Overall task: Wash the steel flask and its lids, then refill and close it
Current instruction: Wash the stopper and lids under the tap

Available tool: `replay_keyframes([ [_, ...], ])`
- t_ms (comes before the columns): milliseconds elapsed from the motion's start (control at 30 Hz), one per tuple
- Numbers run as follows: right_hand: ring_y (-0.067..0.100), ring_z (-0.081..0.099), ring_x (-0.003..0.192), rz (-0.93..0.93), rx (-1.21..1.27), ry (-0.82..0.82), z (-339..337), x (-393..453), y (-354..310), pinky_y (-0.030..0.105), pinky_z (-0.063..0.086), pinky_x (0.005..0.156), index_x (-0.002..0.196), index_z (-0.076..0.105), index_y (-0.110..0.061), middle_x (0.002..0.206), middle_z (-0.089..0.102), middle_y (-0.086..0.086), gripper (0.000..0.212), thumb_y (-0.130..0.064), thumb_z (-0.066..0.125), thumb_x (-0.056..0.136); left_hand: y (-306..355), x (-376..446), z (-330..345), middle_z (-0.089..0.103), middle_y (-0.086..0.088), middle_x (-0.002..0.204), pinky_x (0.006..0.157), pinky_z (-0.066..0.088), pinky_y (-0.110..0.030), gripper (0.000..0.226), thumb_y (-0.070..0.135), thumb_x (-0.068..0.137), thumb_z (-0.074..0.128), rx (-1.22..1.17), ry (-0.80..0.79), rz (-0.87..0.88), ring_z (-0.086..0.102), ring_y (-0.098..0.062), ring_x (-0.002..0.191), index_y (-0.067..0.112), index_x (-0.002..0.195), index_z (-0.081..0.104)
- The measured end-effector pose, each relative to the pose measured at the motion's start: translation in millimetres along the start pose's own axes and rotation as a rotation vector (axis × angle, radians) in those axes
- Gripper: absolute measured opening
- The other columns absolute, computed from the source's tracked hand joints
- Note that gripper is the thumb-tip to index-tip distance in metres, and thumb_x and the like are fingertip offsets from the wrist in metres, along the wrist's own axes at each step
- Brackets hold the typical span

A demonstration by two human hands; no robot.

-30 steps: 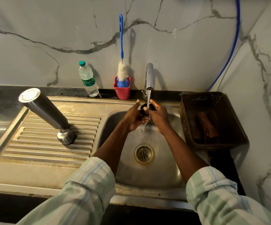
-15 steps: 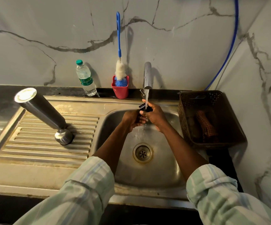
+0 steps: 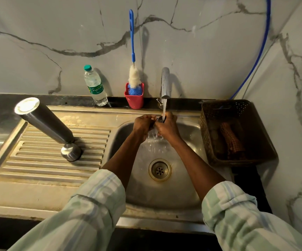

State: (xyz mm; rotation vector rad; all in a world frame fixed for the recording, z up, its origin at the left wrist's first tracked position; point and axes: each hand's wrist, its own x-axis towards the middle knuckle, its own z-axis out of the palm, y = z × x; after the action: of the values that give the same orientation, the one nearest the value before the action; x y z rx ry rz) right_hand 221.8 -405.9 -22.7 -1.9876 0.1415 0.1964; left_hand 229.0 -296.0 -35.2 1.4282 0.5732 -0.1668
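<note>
The steel flask [image 3: 45, 122] stands upside down on the ribbed drainboard [image 3: 38, 167] at the left, next to a small steel cap [image 3: 71, 152] at its mouth end. Over the sink basin [image 3: 188, 142], both hands meet under the running tap [image 3: 165, 82]. My left hand [image 3: 143, 125] and my right hand [image 3: 167, 126] hold a small dark lid [image 3: 159, 119] between them in the water stream. The fingers hide most of the lid.
A plastic water bottle [image 3: 94, 86] and a red cup [image 3: 134, 98] with a blue-handled bottle brush [image 3: 132, 51] stand at the back ledge. A brown basket [image 3: 237, 131] with a cloth sits right of the basin. A blue hose [image 3: 257, 57] runs down the wall.
Both hands have stayed under the tap and turned the lid in the stream. The view has shifted slightly. The flask has not moved.
</note>
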Motion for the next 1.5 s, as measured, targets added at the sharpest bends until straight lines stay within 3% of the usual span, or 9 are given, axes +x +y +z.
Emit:
replay_keyframes([
  [200, 0.014, 0.062, 0.086, -0.099, 0.073, 0.103, -2.9, -6.6, 1.0, 0.029, 0.053, 0.075, 0.106, 0.064, -0.021, 0.094, 0.065, -0.005, 0.026, -0.025, 0.075, 0.083, 22.2, 9.3, 4.9, 0.073, -0.007, 0.108, 0.092, 0.054, -0.033, 0.017, 0.011, 0.098, 0.058, -0.115, -0.063, 0.093, 0.068, -0.021, 0.108, 0.011, 0.111, 0.069],
  [433, 0.015, 0.065, 0.076, -0.132, -0.101, 0.222, 5.7, -6.2, 6.8, 0.038, 0.056, 0.07, 0.1, 0.064, -0.028, 0.08, 0.068, -0.007, 0.041, -0.062, 0.042, 0.095, 38.6, 15.0, 12.2, 0.071, -0.006, 0.105, 0.094, 0.054, -0.033, 0.025, 0.003, 0.1, 0.045, -0.135, -0.196, 0.09, 0.067, -0.019, 0.1, 0.013, 0.109, 0.066],
  [633, 0.024, 0.061, 0.087, -0.157, -0.102, 0.189, 7.9, -2.2, 8.4, 0.037, 0.054, 0.074, 0.11, 0.066, -0.013, 0.107, 0.057, 0.007, 0.027, -0.032, 0.049, 0.101, 38.3, 24.3, 8.4, 0.069, -0.009, 0.122, 0.103, 0.051, -0.033, 0.032, 0.004, 0.102, 0.045, -0.137, -0.205, 0.065, 0.065, -0.02, 0.116, 0.005, 0.131, 0.059],
  [800, 0.023, 0.062, 0.087, -0.083, 0.017, 0.201, 5.7, -0.2, 10.5, 0.026, 0.043, 0.069, 0.095, 0.068, -0.009, 0.099, 0.062, 0.006, 0.008, -0.015, 0.063, 0.093, 41.5, 26.3, 4.0, 0.065, -0.007, 0.131, 0.106, 0.048, -0.034, 0.037, 0.003, 0.101, 0.044, -0.101, -0.244, 0.044, 0.061, -0.021, 0.122, 0.006, 0.137, 0.055],
  [933, 0.016, 0.064, 0.079, 0.006, 0.218, 0.095, -1.9, 1.9, 9.0, 0.027, 0.053, 0.066, 0.09, 0.066, -0.016, 0.092, 0.068, 0.005, 0.021, -0.015, 0.081, 0.077, 45.4, 19.2, 3.7, 0.066, -0.006, 0.128, 0.105, 0.049, -0.033, 0.034, 0.017, 0.106, 0.042, -0.11, -0.24, 0.041, 0.061, -0.022, 0.123, 0.006, 0.136, 0.055],
  [1033, 0.012, 0.06, 0.083, 0.038, 0.235, -0.001, -6.4, 4.8, 11.0, 0.021, 0.052, 0.061, 0.107, 0.061, -0.018, 0.109, 0.054, 0.004, 0.036, 0.005, 0.07, 0.081, 45.5, 19.4, 3.5, 0.062, -0.009, 0.136, 0.11, 0.045, -0.036, 0.036, 0.018, 0.106, 0.04, -0.084, -0.253, 0.042, 0.058, -0.022, 0.125, 0.006, 0.138, 0.053],
  [1167, 0.017, 0.061, 0.106, -0.007, 0.211, 0.002, -7.0, 8.8, 17.9, 0.028, 0.053, 0.083, 0.137, 0.047, -0.024, 0.127, 0.057, 0.002, 0.069, -0.006, 0.076, 0.077, 46.2, 22.4, 3.4, 0.059, -0.009, 0.14, 0.112, 0.043, -0.038, 0.039, 0.019, 0.107, 0.038, -0.044, -0.269, 0.042, 0.055, -0.023, 0.129, 0.007, 0.141, 0.052],
  [1400, 0.016, 0.061, 0.102, -0.018, 0.21, 0.031, -9.3, 2.7, 22.5, 0.031, 0.053, 0.088, 0.114, 0.057, -0.022, 0.11, 0.064, -0.003, 0.047, -0.002, 0.076, 0.077, 55.3, 18.1, 15.8, 0.069, -0.005, 0.122, 0.078, 0.054, -0.027, 0.039, 0.005, 0.105, 0.032, 0.114, -0.282, 0.073, 0.069, -0.009, 0.092, 0.006, 0.135, 0.057],
  [1500, 0.023, 0.063, 0.104, -0.003, 0.239, 0.019, -9.3, 1.1, 24.9, 0.033, 0.057, 0.078, 0.118, 0.056, -0.022, 0.114, 0.064, 0.002, 0.049, 0.0, 0.074, 0.078, 58.2, 16.0, 16.3, 0.064, -0.006, 0.132, 0.09, 0.053, -0.033, 0.041, 0.004, 0.105, 0.031, 0.157, -0.319, 0.077, 0.066, -0.011, 0.106, 0.008, 0.139, 0.053],
])
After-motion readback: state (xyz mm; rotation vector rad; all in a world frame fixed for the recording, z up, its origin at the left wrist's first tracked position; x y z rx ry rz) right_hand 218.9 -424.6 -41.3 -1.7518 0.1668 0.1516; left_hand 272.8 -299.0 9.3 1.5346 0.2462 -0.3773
